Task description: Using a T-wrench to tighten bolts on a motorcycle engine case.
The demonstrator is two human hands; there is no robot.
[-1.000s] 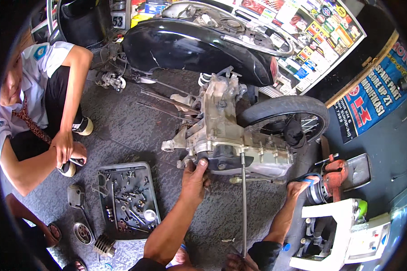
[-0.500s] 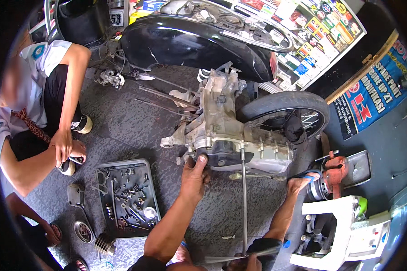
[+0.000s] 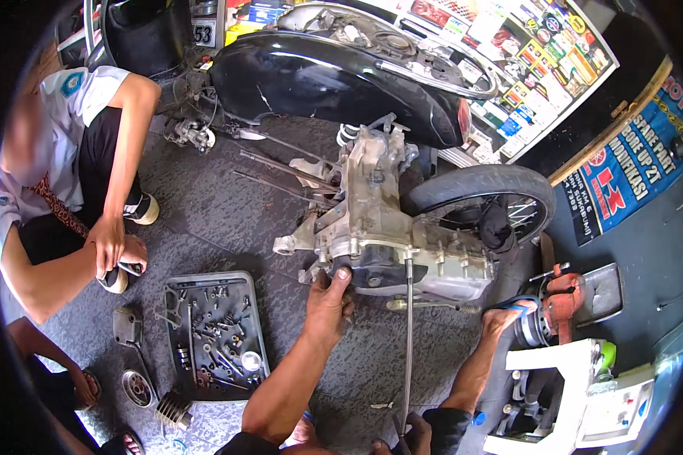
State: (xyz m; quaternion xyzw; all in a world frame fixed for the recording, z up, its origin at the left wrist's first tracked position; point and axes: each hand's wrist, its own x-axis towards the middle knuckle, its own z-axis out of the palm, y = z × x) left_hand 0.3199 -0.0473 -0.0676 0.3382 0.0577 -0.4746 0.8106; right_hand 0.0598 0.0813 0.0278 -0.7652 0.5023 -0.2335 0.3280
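A grey scooter engine (image 3: 376,205) lies on the floor ahead of me. My left hand (image 3: 328,307) grips its near edge, thumb on top and fingers curled below, beside a dark cover. In my right hand (image 3: 413,434), low in the picture and partly cut off, is the handle end of a long T-handle wrench (image 3: 409,341). Its shaft runs straight away from me, and the far end meets a bolt at the casing's edge. How the fingers wrap the crossbar is partly hidden.
Left of my arm sits a tray (image 3: 259,326) of bolts and small parts, with a finned cylinder (image 3: 173,411) beside it. A person (image 3: 91,174) squats at left. A wheel (image 3: 478,186), black body panel (image 3: 326,83), red tool (image 3: 565,299) and white stool (image 3: 542,349) surround the engine.
The wrench's crossbar, blurred and lying sideways before, has turned, and my right hand shows more around it. My left hand stays on the engine. The view has shifted slightly.
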